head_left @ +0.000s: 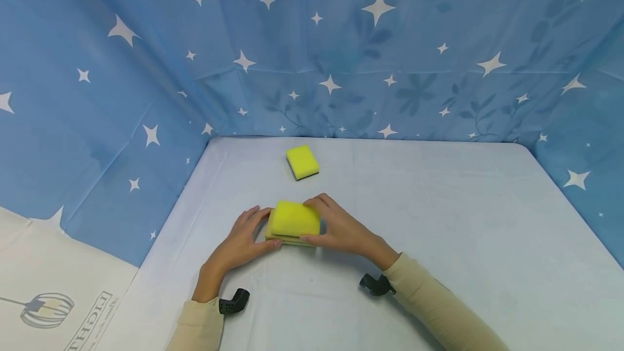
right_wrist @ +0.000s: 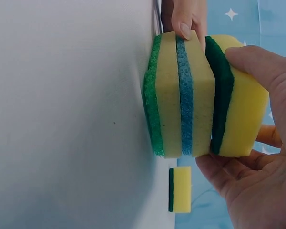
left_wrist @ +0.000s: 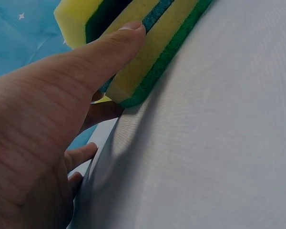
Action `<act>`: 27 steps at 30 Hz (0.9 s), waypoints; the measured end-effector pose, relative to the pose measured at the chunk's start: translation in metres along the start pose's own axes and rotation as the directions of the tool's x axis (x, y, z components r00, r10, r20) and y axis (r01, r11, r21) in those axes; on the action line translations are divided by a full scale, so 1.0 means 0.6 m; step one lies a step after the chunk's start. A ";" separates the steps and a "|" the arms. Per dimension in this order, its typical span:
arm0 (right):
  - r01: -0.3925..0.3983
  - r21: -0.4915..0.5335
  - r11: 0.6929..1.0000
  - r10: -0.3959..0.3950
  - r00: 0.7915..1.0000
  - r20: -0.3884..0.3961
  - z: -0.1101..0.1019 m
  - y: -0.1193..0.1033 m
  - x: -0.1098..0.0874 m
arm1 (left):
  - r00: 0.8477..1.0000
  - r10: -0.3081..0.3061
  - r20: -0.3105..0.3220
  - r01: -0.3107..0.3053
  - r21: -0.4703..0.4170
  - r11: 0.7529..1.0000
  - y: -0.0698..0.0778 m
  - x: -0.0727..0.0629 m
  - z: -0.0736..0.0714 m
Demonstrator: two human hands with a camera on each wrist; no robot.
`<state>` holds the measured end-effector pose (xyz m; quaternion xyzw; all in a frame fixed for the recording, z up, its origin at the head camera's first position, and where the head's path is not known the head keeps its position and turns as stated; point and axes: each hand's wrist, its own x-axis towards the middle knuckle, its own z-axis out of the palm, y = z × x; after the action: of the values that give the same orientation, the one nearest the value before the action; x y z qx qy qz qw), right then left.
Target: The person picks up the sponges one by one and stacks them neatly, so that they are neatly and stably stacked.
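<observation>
Two pale-yellow sponges lie stacked flat on the table, a green-backed sponge (right_wrist: pixel 169 100) at the bottom and a blue-backed sponge (right_wrist: pixel 202 100) on it. My left hand (head_left: pixel 239 242) grips their left end, thumb on the near side at the blue layer. Over them, my right hand (head_left: pixel 346 229) holds a bright yellow sponge (head_left: pixel 294 218) between thumb and fingers, its dark green scouring side facing down. In the left wrist view that top sponge tilts, with a dark gap under one end. Some fingers of both hands are hidden behind the stack.
Another bright yellow sponge (head_left: pixel 303 160) with a dark underside lies farther back on the white-covered table (head_left: pixel 439 221). A blue star-patterned curtain (head_left: pixel 331 58) hangs behind the table and along its sides. Each wrist wears a small black device.
</observation>
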<state>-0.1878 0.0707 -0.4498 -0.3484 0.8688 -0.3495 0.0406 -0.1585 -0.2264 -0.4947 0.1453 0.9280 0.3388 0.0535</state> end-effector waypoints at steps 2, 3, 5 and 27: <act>0.007 -0.010 1.000 -0.007 1.000 0.001 0.001 -0.001 0.001 | 1.000 0.000 0.000 0.000 -0.001 1.000 0.000 0.000 0.000; 0.011 -0.015 1.000 -0.011 1.000 0.001 0.002 -0.001 0.001 | 1.000 -0.001 0.000 0.001 -0.002 1.000 0.001 0.000 0.000; 0.020 -0.024 1.000 -0.020 1.000 0.001 0.003 0.000 0.002 | 1.000 0.000 -0.001 0.000 -0.005 1.000 0.001 0.000 0.000; 0.070 -0.030 0.997 -0.070 0.998 -0.005 0.011 0.010 0.000 | 1.000 0.019 -0.005 -0.019 0.011 1.000 0.003 0.001 0.000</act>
<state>-0.1891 0.0700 -0.4584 -0.3780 0.8613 -0.3388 0.0206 -0.1589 -0.2249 -0.4936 0.1536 0.9286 0.3345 0.0471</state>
